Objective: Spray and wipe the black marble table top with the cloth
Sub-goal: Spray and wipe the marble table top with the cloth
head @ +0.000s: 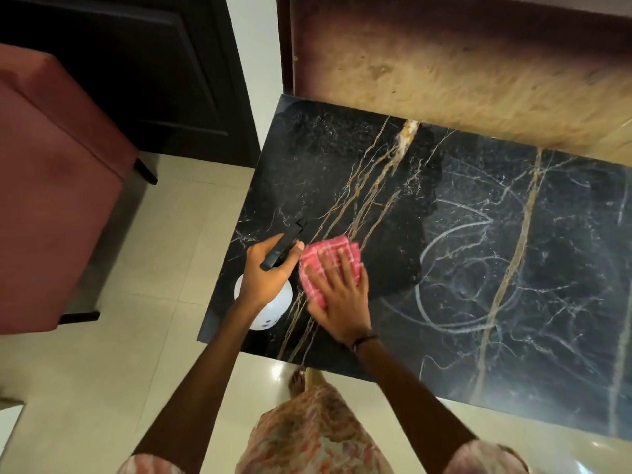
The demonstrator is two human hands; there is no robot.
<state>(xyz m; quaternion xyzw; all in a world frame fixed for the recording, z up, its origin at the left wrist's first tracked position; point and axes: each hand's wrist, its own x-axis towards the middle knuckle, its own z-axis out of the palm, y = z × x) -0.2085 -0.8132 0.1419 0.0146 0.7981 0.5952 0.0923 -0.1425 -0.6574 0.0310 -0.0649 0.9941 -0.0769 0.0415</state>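
The person stands at the near edge of the black marble table top (496,251), leaning over its left end. The left hand (265,271) is wrapped around the black trigger head of a spray bottle (270,307), whose white rounded body shows below the wrist, over the table's left corner; the black nozzle points away across the stone. The right hand (340,299) lies flat with fingers spread, pressing down on a red-and-white checked cloth (326,260) against the marble, just right of the bottle; the hand and cloth are slightly blurred. The cloth is bunched under the palm, its far edge poking out past the fingertips. A dark band circles the right wrist.

The slab is black with tan and gold veins running from near to far and thin white veins to the right, where curved pale streaks cross the surface. Behind the table rises a worn brown panel (461,70). To the left sits a reddish upholstered seat (51,186) on the pale tiled floor (154,268), with a dark cabinet (136,63) behind it. A bare foot (297,381) shows below the table edge
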